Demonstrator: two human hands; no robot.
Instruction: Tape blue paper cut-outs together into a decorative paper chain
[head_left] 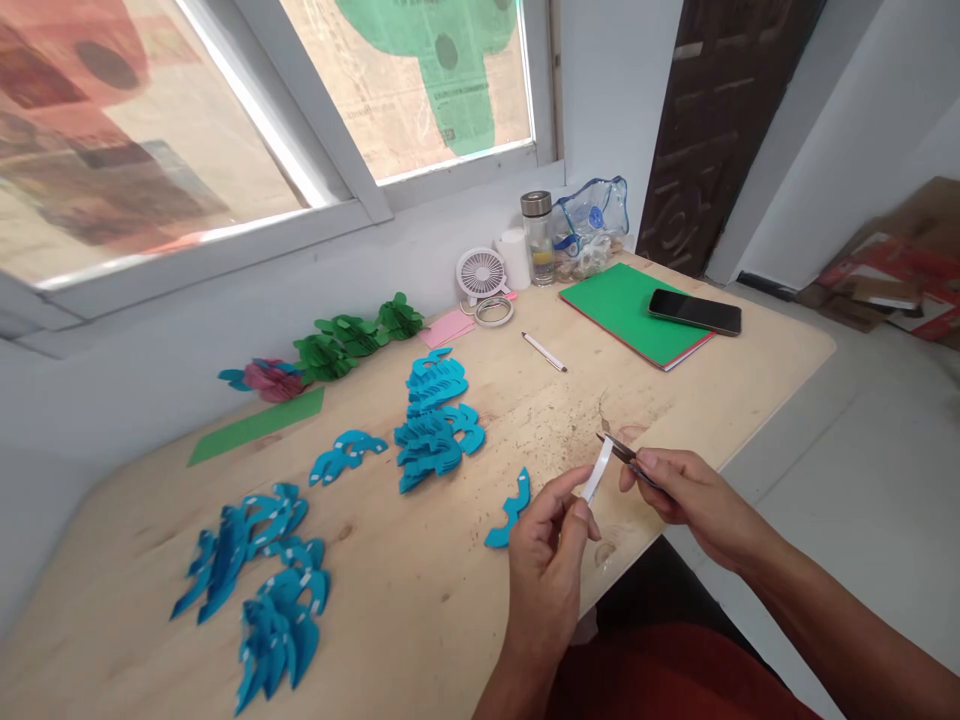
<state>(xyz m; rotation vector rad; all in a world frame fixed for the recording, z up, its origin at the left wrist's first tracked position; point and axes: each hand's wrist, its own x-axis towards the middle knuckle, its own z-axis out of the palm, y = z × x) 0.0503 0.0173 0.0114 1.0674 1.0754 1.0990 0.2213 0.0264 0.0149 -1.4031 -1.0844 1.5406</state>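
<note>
Between the thumb and fingers of my left hand [551, 545] is a narrow white strip [598, 474], its free end pointing up and away. My right hand [679, 483] grips small dark scissors [621, 450], whose blades meet the strip's far end. Just left of my left hand lies a single blue paper cutout [512, 512] with a wavy edge and small white patches. Farther left, a stack of blue cutouts [435, 420] stands fanned out on the table. More blue pieces with white patches [277, 600] lie in clusters at the left.
Along the wall are green paper shapes [358, 335], a pink paper flower [271, 380], a small fan [481, 272], a tape roll [494, 311] and a glass bottle [538, 240]. A pen [544, 351] lies mid-table. A phone [695, 311] rests on green sheets [622, 310].
</note>
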